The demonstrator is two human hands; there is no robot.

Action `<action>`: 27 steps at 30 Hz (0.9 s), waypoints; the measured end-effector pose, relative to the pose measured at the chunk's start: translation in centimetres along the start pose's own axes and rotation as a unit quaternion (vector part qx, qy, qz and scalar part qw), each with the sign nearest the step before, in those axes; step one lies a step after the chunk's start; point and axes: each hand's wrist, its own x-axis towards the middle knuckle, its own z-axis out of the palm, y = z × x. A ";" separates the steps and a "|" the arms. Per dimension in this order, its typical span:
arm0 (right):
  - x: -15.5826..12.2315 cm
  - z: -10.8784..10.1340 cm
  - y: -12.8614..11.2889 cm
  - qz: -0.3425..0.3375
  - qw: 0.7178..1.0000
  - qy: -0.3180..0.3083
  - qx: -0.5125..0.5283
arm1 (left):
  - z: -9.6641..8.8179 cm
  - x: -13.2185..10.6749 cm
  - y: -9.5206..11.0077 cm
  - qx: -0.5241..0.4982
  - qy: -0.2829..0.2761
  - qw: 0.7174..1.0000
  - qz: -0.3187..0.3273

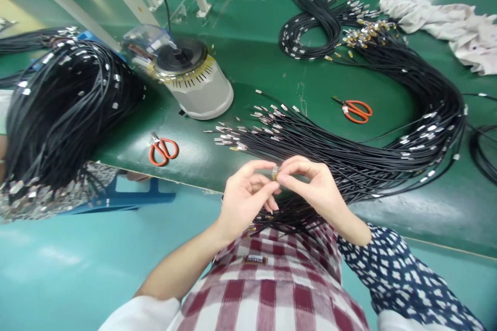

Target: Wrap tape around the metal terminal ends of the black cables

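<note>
Between my two hands is a small silvery cable connector (275,170) with a yellow bit at its lower end. My left hand (246,191) has its index fingertip and thumb at the left side of the connector, the other fingers curled loosely. From the right, my right hand (312,181) pinches the connector between thumb and index finger. Under my hands, black cables (289,214) lie across my lap at the table edge. Just beyond them a thick bundle of black cables (349,158) with metal ends and white tags rests on the green table.
Orange-handled scissors (163,151) lie left of my hands, and another pair (355,109) lies beyond the bundle. A grey round tape dispenser (202,88) stands at back left. More cables (70,108) overhang the left edge. Coiled cables (310,36) and a crumpled cloth (446,20) are behind.
</note>
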 end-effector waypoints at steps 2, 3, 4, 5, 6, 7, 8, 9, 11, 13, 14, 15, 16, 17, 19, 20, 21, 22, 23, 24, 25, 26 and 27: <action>0.0 0.0 0.1 -0.002 1.000 -0.002 0.001 | 0.0 -0.1 0.0 -0.001 -0.003 1.000 0.000; 0.0 -0.1 0.1 -0.004 1.000 -0.003 0.001 | 0.0 -0.1 0.0 -0.002 -0.005 1.000 0.000; 0.0 -0.1 0.2 -0.006 1.000 -0.004 0.002 | 0.0 -0.1 0.0 -0.003 -0.006 1.000 0.001; 0.0 0.0 0.2 -0.008 1.000 -0.005 0.003 | 0.0 -0.1 0.0 -0.004 -0.007 1.000 0.001; -0.1 0.0 0.2 -0.009 1.000 -0.004 0.004 | 0.0 -0.2 0.0 -0.005 -0.007 1.000 0.002; -0.1 0.1 0.2 -0.009 1.000 -0.002 0.005 | 0.1 -0.2 0.0 -0.006 -0.007 1.000 0.002; -0.1 0.1 0.1 -0.008 1.000 0.001 0.006 | 0.1 -0.2 0.0 -0.007 -0.007 1.000 0.003; -0.1 0.2 0.1 -0.007 1.000 0.005 0.008 | 0.2 -0.3 0.1 -0.008 -0.007 1.000 0.004; -0.2 0.4 -0.1 -0.003 1.000 0.012 0.014 | 0.3 -0.3 0.2 -0.009 -0.009 1.000 0.004; -0.3 0.6 -0.1 -0.001 1.000 0.013 0.021 | 0.4 -0.3 0.3 -0.011 -0.010 1.000 0.003; -0.4 0.6 -0.1 0.000 1.000 0.009 0.025 | 0.3 -0.2 0.3 -0.013 -0.012 1.000 0.001; -0.4 0.7 0.0 0.000 1.000 0.006 0.030 | 0.3 -0.1 0.3 -0.016 -0.013 1.000 0.000; -0.4 0.7 0.1 0.000 0.999 0.002 0.035 | 0.2 0.0 0.2 -0.019 -0.015 1.000 -0.002; -0.4 0.8 0.2 0.000 0.999 0.000 0.038 | 0.1 0.2 0.0 -0.023 -0.018 1.000 -0.005; -0.3 0.8 0.4 -0.001 0.999 -0.002 0.042 | -0.1 0.5 -0.4 -0.030 -0.021 0.999 -0.009; -0.3 0.9 0.5 -0.002 0.999 -0.001 0.043 | -0.3 0.6 -0.7 -0.032 -0.021 0.999 -0.012; -0.4 1.0 0.6 -0.003 0.999 0.002 0.046 | -0.4 0.6 -1.0 -0.033 -0.019 0.999 -0.012; -0.5 1.1 0.7 -0.004 0.999 0.006 0.049 | -0.5 0.5 -1.2 -0.029 -0.017 0.999 -0.012; -0.6 1.3 0.8 -0.004 0.998 0.012 0.055 | -0.7 0.5 -1.4 -0.023 -0.014 1.000 -0.011; -0.7 1.5 0.9 -0.006 0.998 0.020 0.062 | -0.8 0.4 -1.6 -0.015 -0.009 1.000 -0.007; -0.8 1.6 0.9 -0.007 0.997 0.028 0.067 | -0.9 0.3 -1.6 -0.006 -0.005 1.000 -0.004; -0.8 1.8 1.0 -0.012 0.997 0.036 0.073 | -1.0 0.3 -1.6 -0.002 0.005 1.000 -0.001; -0.8 1.8 1.1 -0.018 0.996 0.040 0.071 | -1.0 0.4 -1.6 -0.006 0.017 1.000 0.001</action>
